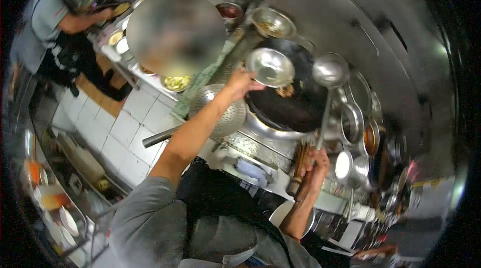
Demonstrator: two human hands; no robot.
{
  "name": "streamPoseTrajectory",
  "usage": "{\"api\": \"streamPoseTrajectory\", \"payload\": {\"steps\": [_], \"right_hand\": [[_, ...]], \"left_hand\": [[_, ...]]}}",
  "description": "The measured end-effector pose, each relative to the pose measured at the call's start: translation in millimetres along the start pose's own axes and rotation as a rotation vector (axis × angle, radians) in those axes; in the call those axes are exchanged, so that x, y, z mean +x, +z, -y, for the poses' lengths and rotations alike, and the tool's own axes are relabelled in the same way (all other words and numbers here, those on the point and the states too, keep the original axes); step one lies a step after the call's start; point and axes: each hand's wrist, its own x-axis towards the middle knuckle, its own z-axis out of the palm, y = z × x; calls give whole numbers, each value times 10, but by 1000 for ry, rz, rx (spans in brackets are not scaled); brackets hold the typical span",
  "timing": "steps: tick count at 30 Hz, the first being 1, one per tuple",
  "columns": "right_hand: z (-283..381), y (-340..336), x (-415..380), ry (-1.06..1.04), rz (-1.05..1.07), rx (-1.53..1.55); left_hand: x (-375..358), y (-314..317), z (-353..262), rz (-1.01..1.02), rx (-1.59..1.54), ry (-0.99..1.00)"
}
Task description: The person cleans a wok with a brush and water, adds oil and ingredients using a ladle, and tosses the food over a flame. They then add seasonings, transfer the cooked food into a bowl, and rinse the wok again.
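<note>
My left hand (pixel 241 85) grips the rim of a shiny metal bowl (pixel 270 67), which is tilted over a dark wok (pixel 308 105). Brownish food pieces (pixel 285 91) show at the bowl's lower edge, against the wok's surface. In my right hand (pixel 316 166), the fingers are wrapped round the long handle of a ladle (pixel 330 70); its round head is raised over the wok's right side. A perforated strainer (pixel 220 111) lies beneath my left forearm, its dark handle pointing left. Close beside my right hand is a bamboo wok brush (pixel 299 165).
Beyond the wok stands a metal bowl with food scraps (pixel 273 23). Pots and containers (pixel 352 122) crowd the right side. At far left, a person (pixel 55 27) works by a counter holding a bowl of green pieces (pixel 176 83). A blurred oval covers part of that counter.
</note>
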Motion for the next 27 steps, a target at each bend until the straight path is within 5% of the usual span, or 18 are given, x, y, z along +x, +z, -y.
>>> {"api": "streamPoseTrajectory", "payload": {"steps": [4,8,10,17,22,27], "right_hand": [[227,500,272,31,191,119],[210,1400,904,168,490,-76],[-40,1812,1348,309,629,-114],[-1150,3685,2098,273,668,-600],[-1726,4088,2496,196,699,-765],[-1798,4115,2613,342,799,-659]], "left_hand": [[-492,-497,-72,34,-184,-38],[-1317,-1168,-189,-32,-206,-3],[-1506,-1407,-124,-168,-154,-47],[-2039,-1745,-196,-312,-210,11],[-2327,-2040,-215,-398,-202,61],[-2542,-2276,-272,-496,-227,129]]}}
